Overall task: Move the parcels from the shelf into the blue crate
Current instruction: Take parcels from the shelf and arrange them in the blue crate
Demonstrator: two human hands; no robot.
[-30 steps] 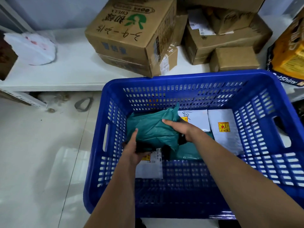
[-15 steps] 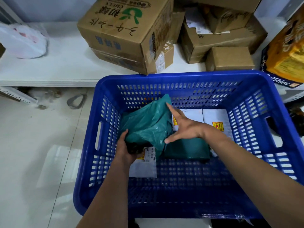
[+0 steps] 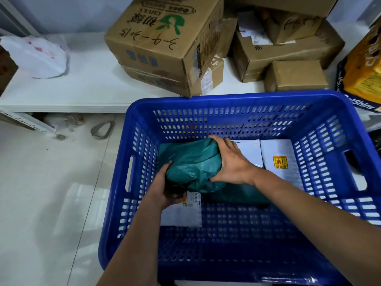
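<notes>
The blue crate [image 3: 237, 104] stands on the floor in front of a low white shelf [image 3: 82, 87]. Inside it both hands hold a green plastic parcel [image 3: 191, 162]. My left hand [image 3: 167, 186] grips its near left end. My right hand [image 3: 231, 162] lies over its right side with the thumb tucked under. Beneath and beside it lie another green parcel [image 3: 241, 195], a white mailer [image 3: 181, 215] with a label, and two white mailers [image 3: 276, 157] at the back right.
On the shelf stand stacked cardboard boxes [image 3: 160, 44], more brown boxes [image 3: 288, 50] to the right, a small box [image 3: 296, 75] and a white plastic bag [image 3: 41, 56] at the left. An orange package [image 3: 365, 75] sits at the right edge. Pale floor tiles lie left of the crate.
My right hand has moved from beside the green parcel onto its right side and closed round it. The parcel has settled lower and flatter in the crate. My left hand keeps its grip.
</notes>
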